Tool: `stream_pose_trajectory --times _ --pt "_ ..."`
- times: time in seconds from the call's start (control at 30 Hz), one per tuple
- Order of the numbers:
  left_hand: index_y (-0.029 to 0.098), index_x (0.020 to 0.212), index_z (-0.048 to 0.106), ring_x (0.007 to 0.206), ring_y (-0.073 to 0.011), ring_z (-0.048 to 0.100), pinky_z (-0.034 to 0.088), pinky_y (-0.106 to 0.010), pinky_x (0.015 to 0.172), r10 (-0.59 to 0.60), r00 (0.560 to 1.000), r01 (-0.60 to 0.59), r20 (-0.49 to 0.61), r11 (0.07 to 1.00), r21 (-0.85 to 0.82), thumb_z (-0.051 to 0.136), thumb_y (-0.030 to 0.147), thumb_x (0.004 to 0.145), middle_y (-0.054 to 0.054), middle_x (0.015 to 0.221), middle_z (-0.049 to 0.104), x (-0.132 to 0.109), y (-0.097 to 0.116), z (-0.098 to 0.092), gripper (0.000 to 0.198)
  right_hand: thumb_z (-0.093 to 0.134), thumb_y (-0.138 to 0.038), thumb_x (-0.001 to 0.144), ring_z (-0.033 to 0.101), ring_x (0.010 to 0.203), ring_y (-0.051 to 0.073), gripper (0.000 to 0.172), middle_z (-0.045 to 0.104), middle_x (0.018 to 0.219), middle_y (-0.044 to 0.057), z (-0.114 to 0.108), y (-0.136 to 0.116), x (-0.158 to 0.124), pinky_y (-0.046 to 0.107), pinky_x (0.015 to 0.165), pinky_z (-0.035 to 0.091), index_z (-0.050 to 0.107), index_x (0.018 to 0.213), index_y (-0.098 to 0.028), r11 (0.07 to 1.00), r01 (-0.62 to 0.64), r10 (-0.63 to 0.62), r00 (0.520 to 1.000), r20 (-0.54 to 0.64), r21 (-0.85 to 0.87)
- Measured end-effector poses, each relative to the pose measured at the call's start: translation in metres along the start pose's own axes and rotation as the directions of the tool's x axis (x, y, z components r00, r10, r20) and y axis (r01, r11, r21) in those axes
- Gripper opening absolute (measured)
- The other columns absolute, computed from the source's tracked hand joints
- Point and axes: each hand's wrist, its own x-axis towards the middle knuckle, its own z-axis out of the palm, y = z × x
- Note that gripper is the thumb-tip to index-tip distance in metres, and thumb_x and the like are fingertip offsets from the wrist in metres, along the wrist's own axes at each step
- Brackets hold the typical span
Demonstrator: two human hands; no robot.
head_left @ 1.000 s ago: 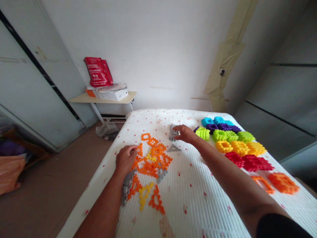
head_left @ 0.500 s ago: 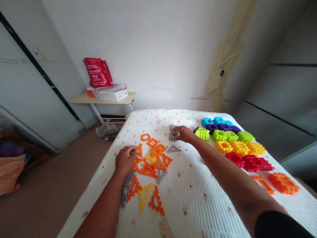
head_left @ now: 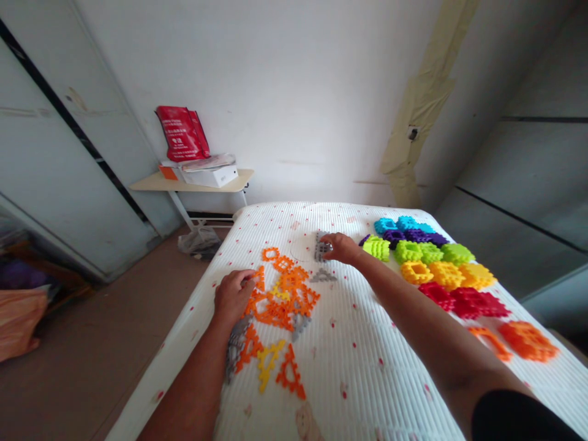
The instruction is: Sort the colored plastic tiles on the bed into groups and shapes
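My right hand (head_left: 343,249) reaches to the far middle of the bed, its fingers closed on a grey interlocking building piece (head_left: 320,248) with a grid pattern. Just below it lies a flat grey triangle piece (head_left: 323,276). My left hand (head_left: 233,297) rests at the left edge of a loose pile of orange interlocking pieces (head_left: 275,309). Its fingers are curled, and what they hold, if anything, is hidden. A yellow piece (head_left: 270,362), an orange triangle (head_left: 290,373) and grey pieces (head_left: 235,349) lie at the near side of the pile.
On the right, rows of assembled blocks run by colour: blue (head_left: 384,226), purple (head_left: 416,236), green (head_left: 407,252), yellow (head_left: 445,276), red (head_left: 473,302) and orange (head_left: 528,340). A white quilted sheet (head_left: 349,380) covers the bed. Behind it stands a small table (head_left: 151,182) with a red bag (head_left: 184,135).
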Motion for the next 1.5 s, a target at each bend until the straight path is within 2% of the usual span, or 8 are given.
stream_pose_trajectory --times 0.43,0.53,0.63,0.73,0.93,1.17,1.33,1.5 --pt "0.023 0.096 0.067 0.095 -0.0211 0.060 0.045 -0.034 0.088 0.002 1.000 -0.002 -0.015 1.000 -0.025 0.047 0.036 0.077 -0.005 0.099 0.067 -0.001 0.005 -0.003 0.031 0.072 -0.024 0.066 0.059 0.099 0.024 0.038 0.064 0.110 0.009 -0.014 -0.008 -0.006 0.034 0.082 0.046 0.064 0.103 -0.021 0.999 0.005 -0.004 1.000 -0.022 0.041" --pt "0.023 0.095 0.067 0.094 -0.0210 0.060 0.045 -0.034 0.087 0.000 1.000 -0.001 -0.023 0.999 -0.036 0.047 0.037 0.077 -0.005 0.098 0.067 0.000 0.005 -0.002 0.031 0.064 -0.026 0.075 0.060 0.095 0.019 0.030 0.063 0.109 0.007 -0.035 -0.015 -0.017 0.031 0.082 0.046 0.062 0.104 -0.020 0.985 0.049 -0.008 0.971 -0.237 0.167" --pt "0.022 0.094 0.067 0.096 -0.0217 0.060 0.044 -0.035 0.090 -0.037 0.999 0.034 -0.031 0.996 -0.087 0.045 0.039 0.078 -0.005 0.100 0.067 0.000 0.005 -0.003 0.032 0.053 -0.028 0.081 0.062 0.077 0.016 0.019 0.067 0.091 0.005 -0.050 -0.029 -0.035 0.029 0.074 0.048 0.064 0.094 -0.019 0.932 0.093 0.106 0.854 -0.510 0.350" --pt "0.022 0.096 0.066 0.097 -0.0213 0.060 0.043 -0.035 0.091 -0.145 0.988 0.128 -0.049 0.960 -0.248 0.044 0.042 0.079 -0.005 0.100 0.068 -0.001 0.007 -0.005 0.034 0.050 -0.027 0.082 0.061 0.068 0.014 0.017 0.066 0.080 0.004 -0.046 -0.049 -0.059 0.026 0.067 0.048 0.064 0.085 -0.018 0.899 0.173 0.078 0.841 -0.535 0.403" --pt "0.014 0.100 0.064 0.088 -0.0203 0.063 0.049 -0.032 0.078 -0.273 0.958 0.171 -0.085 0.785 -0.596 0.041 0.047 0.080 -0.008 0.089 0.068 -0.003 0.009 -0.011 0.045 0.041 -0.020 0.087 0.061 0.076 0.014 0.020 0.066 0.082 0.005 0.000 -0.090 -0.098 0.024 0.069 0.046 0.062 0.086 -0.019 0.865 0.358 -0.233 0.907 -0.350 0.352" --pt "0.012 0.101 0.060 0.095 -0.0200 0.063 0.048 -0.033 0.083 -0.354 0.935 0.173 -0.018 0.500 -0.849 0.042 0.047 0.076 -0.011 0.091 0.068 0.001 0.008 -0.013 0.047 0.042 -0.016 0.089 0.059 0.072 0.013 0.020 0.063 0.078 0.004 0.019 -0.110 -0.102 0.022 0.066 0.042 0.060 0.083 -0.018 0.861 0.412 -0.362 0.908 -0.209 0.297" --pt "0.016 0.089 0.063 0.087 -0.0163 0.062 0.046 -0.029 0.081 -0.404 0.912 0.181 0.073 0.236 -0.955 0.055 0.042 0.068 -0.005 0.081 0.066 0.001 0.011 -0.017 0.034 0.044 -0.014 0.088 0.057 0.084 0.015 0.019 0.065 0.090 0.005 0.018 -0.138 -0.092 0.024 0.074 0.042 0.061 0.095 -0.018 0.791 0.560 -0.523 0.828 -0.204 0.246" --pt "0.015 0.086 0.065 0.080 -0.0140 0.062 0.044 -0.026 0.077 -0.421 0.901 0.163 0.104 0.107 -0.981 0.063 0.036 0.062 -0.004 0.075 0.066 0.001 0.012 -0.018 0.032 0.044 -0.022 0.092 0.049 0.088 0.017 0.016 0.063 0.091 0.005 0.025 -0.180 -0.078 0.029 0.073 0.039 0.060 0.090 -0.020 0.721 0.689 -0.680 0.724 -0.117 0.076"
